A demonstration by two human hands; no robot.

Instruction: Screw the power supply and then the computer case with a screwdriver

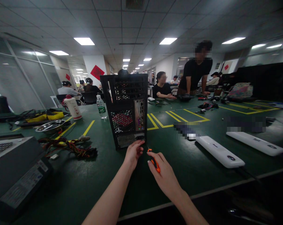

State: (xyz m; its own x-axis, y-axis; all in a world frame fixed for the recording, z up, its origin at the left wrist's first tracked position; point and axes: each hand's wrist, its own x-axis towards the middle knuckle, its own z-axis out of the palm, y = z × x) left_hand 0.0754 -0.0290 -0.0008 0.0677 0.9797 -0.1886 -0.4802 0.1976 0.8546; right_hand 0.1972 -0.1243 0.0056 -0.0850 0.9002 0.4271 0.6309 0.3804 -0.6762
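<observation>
So we're facing the back of one black PC case (127, 105), which is standing upright on the green worktop (73, 187) right in front of us. Our right hand (164, 173) is wrapping around one orange-and-black screwdriver (156, 165), shaft pointing at the case's lower right corner. Our left hand (132, 153) is curling by the bottom edge, but we can't tell if it's touching. The hands are sitting apart, just beside each other.

We're guessing the case is heavyish, stiff and kinda slick, so we're trusting its frame edges over the mesh; the driver's looking light, handle being the spot to grab.

Counting nearby, we're seeing one cable bundle (73, 148), one metal bowl (44, 129), one bottle (101, 107), one tumbler (72, 107) and two white slabs (220, 151).
</observation>
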